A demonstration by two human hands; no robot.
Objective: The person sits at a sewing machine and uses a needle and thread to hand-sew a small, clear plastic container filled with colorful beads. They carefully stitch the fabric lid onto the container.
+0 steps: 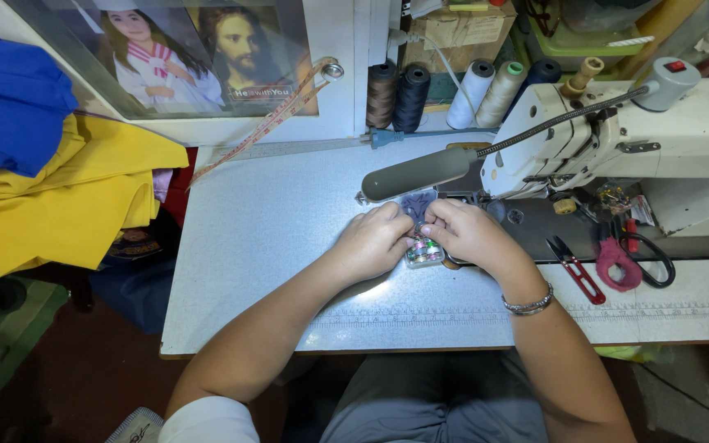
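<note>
My left hand and my right hand meet at the middle of the white sewing table, fingers curled around a small clear plastic box with coloured bits inside. A dark patterned piece lies just beyond my fingertips, under the grey lamp head. The white sewing machine stands to the right of my hands. A silver bracelet circles my right wrist.
Red thread snips and black-and-red scissors lie right of my right hand. Several thread cones stand at the back. A measuring tape hangs from a framed picture. Yellow cloth and blue cloth are piled left.
</note>
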